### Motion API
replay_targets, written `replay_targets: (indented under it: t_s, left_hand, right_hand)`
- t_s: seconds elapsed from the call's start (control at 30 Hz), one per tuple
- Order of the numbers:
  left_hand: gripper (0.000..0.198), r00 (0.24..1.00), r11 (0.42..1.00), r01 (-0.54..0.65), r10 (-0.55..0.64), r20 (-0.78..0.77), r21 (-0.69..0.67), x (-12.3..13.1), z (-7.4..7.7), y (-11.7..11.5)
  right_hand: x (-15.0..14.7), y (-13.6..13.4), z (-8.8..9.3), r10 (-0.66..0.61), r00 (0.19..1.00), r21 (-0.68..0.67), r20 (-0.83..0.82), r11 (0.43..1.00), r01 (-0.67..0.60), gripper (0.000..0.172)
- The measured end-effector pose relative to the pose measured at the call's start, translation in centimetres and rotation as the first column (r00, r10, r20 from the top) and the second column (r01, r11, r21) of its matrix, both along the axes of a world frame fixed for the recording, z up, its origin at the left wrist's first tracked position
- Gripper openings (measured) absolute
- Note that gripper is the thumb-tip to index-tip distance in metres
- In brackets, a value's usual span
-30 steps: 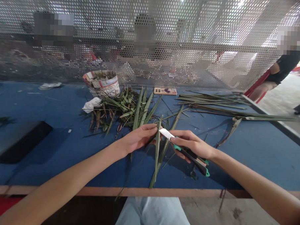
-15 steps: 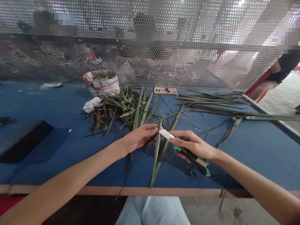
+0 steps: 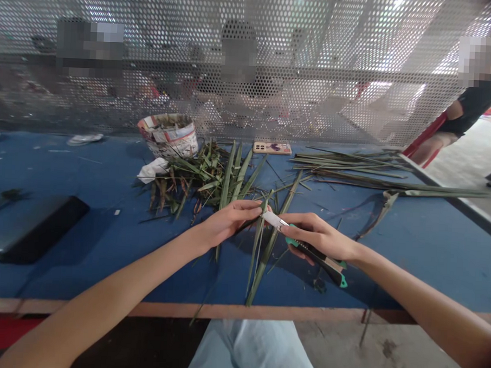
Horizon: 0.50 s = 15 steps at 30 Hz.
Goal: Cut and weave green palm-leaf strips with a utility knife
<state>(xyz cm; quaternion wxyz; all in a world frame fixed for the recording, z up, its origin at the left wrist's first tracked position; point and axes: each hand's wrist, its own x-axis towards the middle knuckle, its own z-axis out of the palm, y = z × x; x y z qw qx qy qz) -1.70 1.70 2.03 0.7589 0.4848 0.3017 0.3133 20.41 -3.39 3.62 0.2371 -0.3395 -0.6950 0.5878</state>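
Observation:
Over the front middle of the blue table, my left hand [image 3: 233,221] pinches a narrow green leaf [image 3: 255,249] between thumb and fingers. The leaf hangs down toward the table's front edge and looks split lengthwise. My right hand [image 3: 314,233] is closed around a black and green utility knife [image 3: 323,263]. Its pale blade [image 3: 273,220] points left and touches or nearly touches the leaf by my left fingertips. Another long leaf [image 3: 282,223] lies on the table under the blade. Fingers hide part of the held leaf.
A heap of cut leaves [image 3: 205,177] lies behind my left hand, beside a paper-covered pot [image 3: 170,137]. A phone [image 3: 272,148] rests near the mesh screen [image 3: 334,101]. Long leaves [image 3: 352,164] lie at back right; a black box [image 3: 44,229] is at left. A person sits at far right.
The held leaf now shows a split along its lower part, with a thin strip parting from it. Both hands stay nearly in place; the view shifts slightly.

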Motion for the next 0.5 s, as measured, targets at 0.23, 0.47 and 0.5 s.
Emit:
replay_targets:
  t_s: [0.23,0.47,0.5]
  left_hand:
    - [0.026,0.999,0.998,0.036,-0.035,-0.023,0.051,0.09,-0.02,-0.05]
    - [0.030,0.997,0.994,0.073,-0.071,-0.026,0.085,0.23,0.09,-0.32]
    - [0.030,0.997,0.994,0.070,-0.068,-0.025,0.085,0.24,0.08,-0.32]
  right_hand:
    - [-0.04,-0.03,0.08,0.025,0.999,-0.029,0.021,0.999,-0.025,0.038]
    - [-0.20,-0.23,-0.27,0.035,0.999,-0.068,0.025,0.997,-0.033,0.039]
    - [-0.21,-0.23,-0.25,0.036,0.999,-0.065,0.022,0.997,-0.034,0.039]
